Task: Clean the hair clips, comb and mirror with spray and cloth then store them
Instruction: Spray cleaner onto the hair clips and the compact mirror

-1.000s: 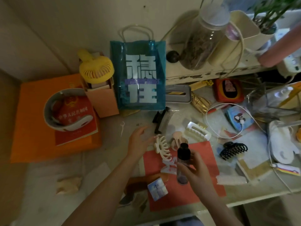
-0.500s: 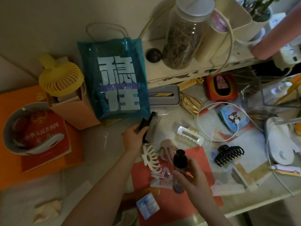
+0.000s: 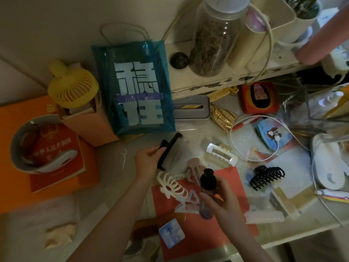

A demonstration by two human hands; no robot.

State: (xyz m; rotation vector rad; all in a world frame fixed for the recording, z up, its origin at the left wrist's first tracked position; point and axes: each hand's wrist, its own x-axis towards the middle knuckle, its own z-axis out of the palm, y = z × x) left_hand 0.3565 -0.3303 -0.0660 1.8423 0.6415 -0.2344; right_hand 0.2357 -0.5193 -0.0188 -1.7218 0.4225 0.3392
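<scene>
five hair clips, one comb

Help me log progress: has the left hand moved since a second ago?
Yes. The left hand went from beside the cream claw clip toward the teal bag, grasping the black comb.

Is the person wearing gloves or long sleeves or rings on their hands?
No. Both hands are bare: the left hand and the right hand show no gloves, and no rings can be made out. Both forearms are bare too, with no sleeve, watch or bracelet in view.
</scene>
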